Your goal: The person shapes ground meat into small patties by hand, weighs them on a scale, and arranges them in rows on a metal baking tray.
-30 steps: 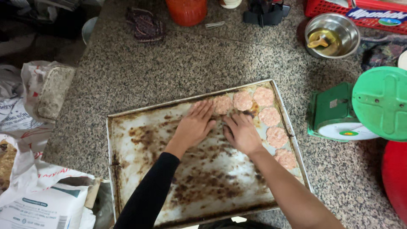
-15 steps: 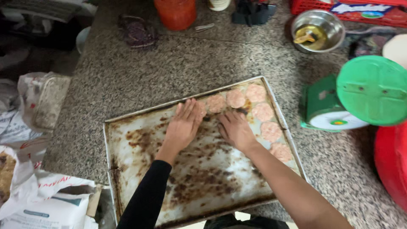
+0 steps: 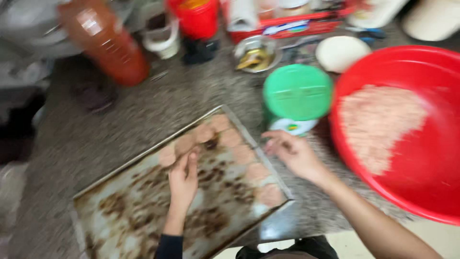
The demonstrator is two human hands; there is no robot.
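A stained metal baking tray (image 3: 120, 211) lies on the speckled stone counter, with several flat pink patties (image 3: 230, 139) along its far and right edges. My left hand (image 3: 183, 180) rests flat on the tray, fingertips against a patty near the far edge. Off the tray's right edge, my right hand (image 3: 292, 152) hovers with loosely spread fingers and nothing in it, between the tray and a large red bowl (image 3: 421, 192) of pink minced mixture (image 3: 378, 124). The view is blurred by motion.
A green kitchen scale (image 3: 297, 96) stands just beyond my right hand. At the back are an orange bottle (image 3: 108, 43), a red cup (image 3: 199, 19), a small steel bowl (image 3: 256, 52), a white lid (image 3: 342, 52) and a red crate (image 3: 287, 26).
The view swung right, bringing the red bowl into sight. My right hand left the tray and moved right toward the scale and bowl. My left hand stayed on the tray.
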